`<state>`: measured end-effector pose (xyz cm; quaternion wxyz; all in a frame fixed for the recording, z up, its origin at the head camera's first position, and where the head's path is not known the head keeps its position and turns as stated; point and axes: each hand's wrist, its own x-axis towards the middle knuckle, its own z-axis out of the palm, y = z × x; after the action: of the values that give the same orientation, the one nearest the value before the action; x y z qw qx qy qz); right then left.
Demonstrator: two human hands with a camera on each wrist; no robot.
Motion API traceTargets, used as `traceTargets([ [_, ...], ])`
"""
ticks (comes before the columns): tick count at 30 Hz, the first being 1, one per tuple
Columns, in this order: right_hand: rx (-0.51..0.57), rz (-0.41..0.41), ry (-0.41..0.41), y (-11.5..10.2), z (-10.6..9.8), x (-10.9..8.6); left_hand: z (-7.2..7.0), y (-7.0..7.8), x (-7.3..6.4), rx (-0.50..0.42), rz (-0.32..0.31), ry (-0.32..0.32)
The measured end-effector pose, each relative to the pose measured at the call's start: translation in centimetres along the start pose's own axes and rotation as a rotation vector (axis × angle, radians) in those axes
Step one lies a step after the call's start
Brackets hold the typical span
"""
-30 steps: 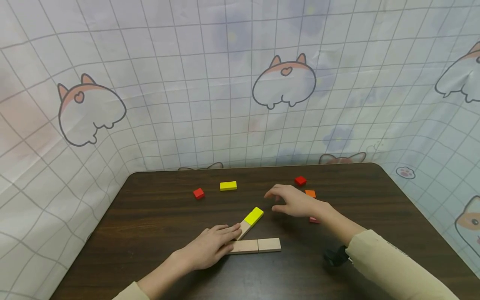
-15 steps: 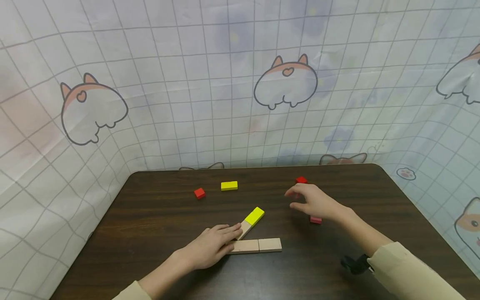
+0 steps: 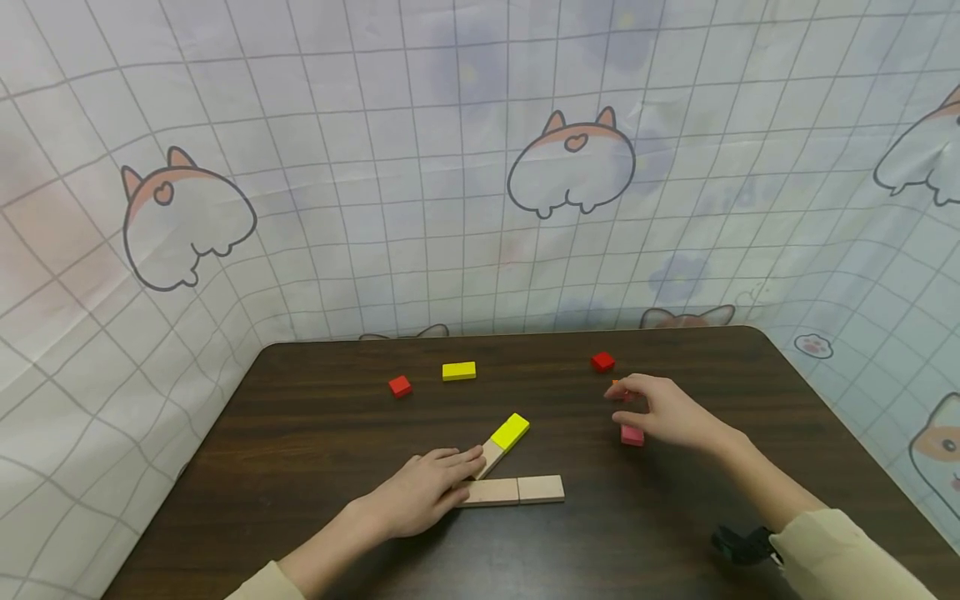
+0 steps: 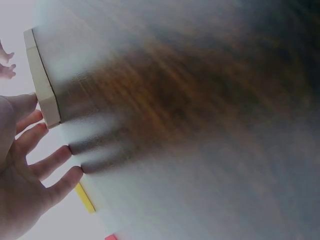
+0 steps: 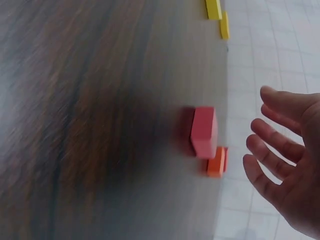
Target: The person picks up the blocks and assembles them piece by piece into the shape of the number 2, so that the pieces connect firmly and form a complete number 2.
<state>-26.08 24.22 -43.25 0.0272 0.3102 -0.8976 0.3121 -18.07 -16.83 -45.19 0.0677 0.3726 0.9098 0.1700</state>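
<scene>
My left hand [image 3: 420, 496] rests with outstretched fingers at the left ends of several pale wooden blocks. Two of them, a left block [image 3: 492, 492] and a right block [image 3: 542, 489], lie end to end; a third, the slanted wooden block [image 3: 489, 457], meets a yellow block [image 3: 511, 432]. Over on the right, my right hand [image 3: 675, 414] hovers with loosely bent fingers and holds nothing. Close beneath it lies a pink block [image 3: 632, 437]. An orange block [image 5: 216, 162], mostly hidden by the fingers in the head view, shows behind the pink one in the right wrist view.
Toward the back of the dark wooden table [image 3: 315, 450] lie a red block [image 3: 400, 387], another yellow block [image 3: 459, 371] and a second red block [image 3: 603, 362]. A patterned cloth [image 3: 420, 217] hangs around the back and sides. A black wrist device [image 3: 742, 546] sits at the right sleeve.
My right hand has moved to the right, from near the slanted yellow block to over the pink and orange blocks. The left hand and the wooden blocks have stayed put.
</scene>
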Motion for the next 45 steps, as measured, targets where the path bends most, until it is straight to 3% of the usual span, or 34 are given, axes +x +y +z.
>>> traceTargets([
  [7, -0.022, 0.023, 0.001, 1.2, -0.2, -1.4, -0.1, -0.1, 0.1, 0.005, -0.002, 0.003],
  [17, -0.009, 0.145, -0.081, 2.7, 0.2, -2.5, -0.2, 0.1, 0.1, 0.003, -0.001, 0.0],
  [45, -0.026, 0.075, -0.062, 2.5, 1.0, -2.1, -0.2, 0.2, 0.0, -0.001, 0.0, 0.005],
])
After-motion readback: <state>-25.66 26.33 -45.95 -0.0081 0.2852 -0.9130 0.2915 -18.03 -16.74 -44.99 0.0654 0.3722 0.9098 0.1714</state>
